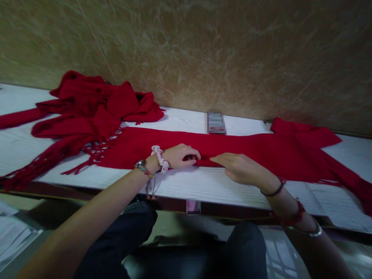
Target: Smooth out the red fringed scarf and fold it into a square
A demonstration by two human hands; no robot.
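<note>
A long red scarf [238, 144] lies stretched out flat across the white table, with a knotted fringe at its left end. Over its near edge, around the middle, my left hand [181, 156] is closed, its fingers curled and the thumb near the index fingertip. Facing it from a short distance to the right, my right hand [242, 168] is closed too, fingers pressed together and pointing left. Both sets of fingertips meet the scarf cloth, which looks darker between them. Whether anything small is in the fingers is hidden.
More red scarves [116, 102] lie in a loose heap at the left. A folded red cloth [305, 133] rests at the far right. A blurred-out small item [216, 123] sits behind the scarf. The marbled wall [186, 50] borders the white table [180, 186].
</note>
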